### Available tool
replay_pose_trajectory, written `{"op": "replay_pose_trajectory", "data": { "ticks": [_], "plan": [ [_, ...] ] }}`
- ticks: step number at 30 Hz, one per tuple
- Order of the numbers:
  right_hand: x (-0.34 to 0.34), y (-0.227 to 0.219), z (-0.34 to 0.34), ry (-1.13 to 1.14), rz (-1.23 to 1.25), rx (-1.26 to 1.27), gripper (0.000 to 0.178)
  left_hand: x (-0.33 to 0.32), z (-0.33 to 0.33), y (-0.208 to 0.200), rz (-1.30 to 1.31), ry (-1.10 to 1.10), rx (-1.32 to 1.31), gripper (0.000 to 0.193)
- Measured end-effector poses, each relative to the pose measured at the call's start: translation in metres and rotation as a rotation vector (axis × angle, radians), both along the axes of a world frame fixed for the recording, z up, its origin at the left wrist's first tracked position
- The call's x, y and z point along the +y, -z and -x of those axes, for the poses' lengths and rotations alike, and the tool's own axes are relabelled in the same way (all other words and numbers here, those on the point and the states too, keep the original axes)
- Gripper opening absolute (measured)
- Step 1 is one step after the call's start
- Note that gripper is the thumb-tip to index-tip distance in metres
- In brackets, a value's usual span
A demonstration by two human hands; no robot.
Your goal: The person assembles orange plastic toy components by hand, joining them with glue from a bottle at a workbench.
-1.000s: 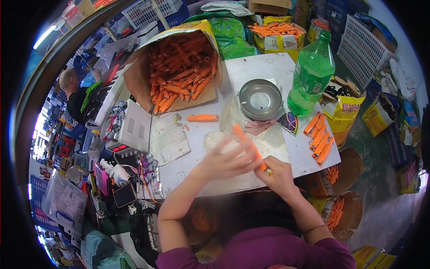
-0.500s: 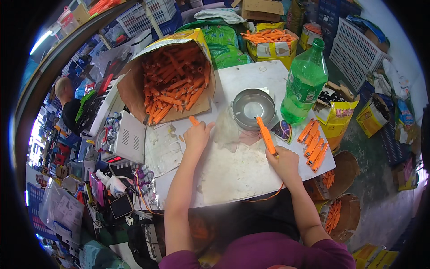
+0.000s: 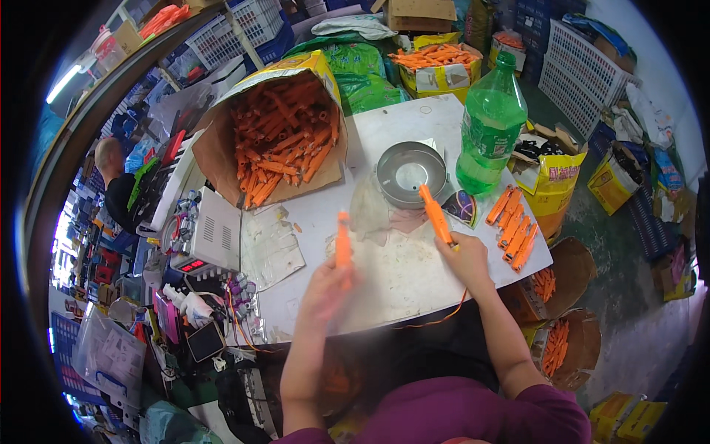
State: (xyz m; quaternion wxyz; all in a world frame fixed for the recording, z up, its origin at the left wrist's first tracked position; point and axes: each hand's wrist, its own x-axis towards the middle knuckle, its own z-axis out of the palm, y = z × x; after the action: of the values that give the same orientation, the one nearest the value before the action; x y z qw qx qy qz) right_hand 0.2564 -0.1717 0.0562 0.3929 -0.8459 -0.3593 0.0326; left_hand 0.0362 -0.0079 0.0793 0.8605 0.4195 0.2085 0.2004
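Observation:
My left hand (image 3: 325, 288), blurred by motion, is closed around a long orange plastic piece (image 3: 343, 240) that points upward over the near middle of the table. My right hand (image 3: 466, 259) grips another orange plastic piece (image 3: 436, 214), its far tip at the edge of a round metal bowl (image 3: 438, 164). An orange cord (image 3: 436, 323) runs from below my right hand toward the table's front edge. Several similar orange pieces (image 3: 510, 238) lie in a row right of that hand. A big open paper sack (image 3: 212, 152) spills more orange pieces at the far left.
A green bottle (image 3: 494, 126) stands behind the row. At the left sits a white box with a red display (image 3: 214, 231), near small metal parts (image 3: 240, 296). Yellow sacks (image 3: 558, 177) and cartons (image 3: 584, 344) stand beyond the right edge. A person (image 3: 111, 166) is at the far left.
My left hand has come back from near the sack's mouth toward me, bringing an orange piece upright. My right hand has barely moved. The whole view has shifted slightly.

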Motion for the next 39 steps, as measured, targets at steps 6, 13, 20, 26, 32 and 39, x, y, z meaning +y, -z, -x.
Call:
{"op": "replay_pose_trajectory", "data": {
  "ticks": [6, 13, 20, 26, 32, 39],
  "plan": [
    [-0.094, 0.010, -0.018, 0.133, -0.933, 0.221, 0.030, -0.052, -0.020, -0.018, 0.032, 0.043, 0.080, 0.043],
    [-0.122, -0.007, 0.028, 0.173, -0.819, 0.267, 0.036, -0.085, -0.063, -0.026, -0.020, 0.056, -0.066, 0.054],
    [-0.032, -0.028, 0.064, -0.196, -0.346, -0.409, 0.023, -0.108, -0.076, -0.041, -0.270, -0.167, -0.034, 0.060],
    [-0.006, -0.026, 0.068, -0.256, -0.293, -0.463, 0.019, -0.097, -0.072, -0.037, -0.309, -0.316, 0.022, 0.057],
    [0.010, -0.019, 0.064, -0.314, -0.278, -0.475, 0.016, -0.077, -0.069, -0.023, -0.266, -0.258, 0.030, 0.056],
    [0.016, -0.003, 0.002, 0.001, -0.089, -0.295, 0.026, -0.010, -0.058, -0.011, -0.824, -0.294, 0.213, 0.056]
  ]
}}
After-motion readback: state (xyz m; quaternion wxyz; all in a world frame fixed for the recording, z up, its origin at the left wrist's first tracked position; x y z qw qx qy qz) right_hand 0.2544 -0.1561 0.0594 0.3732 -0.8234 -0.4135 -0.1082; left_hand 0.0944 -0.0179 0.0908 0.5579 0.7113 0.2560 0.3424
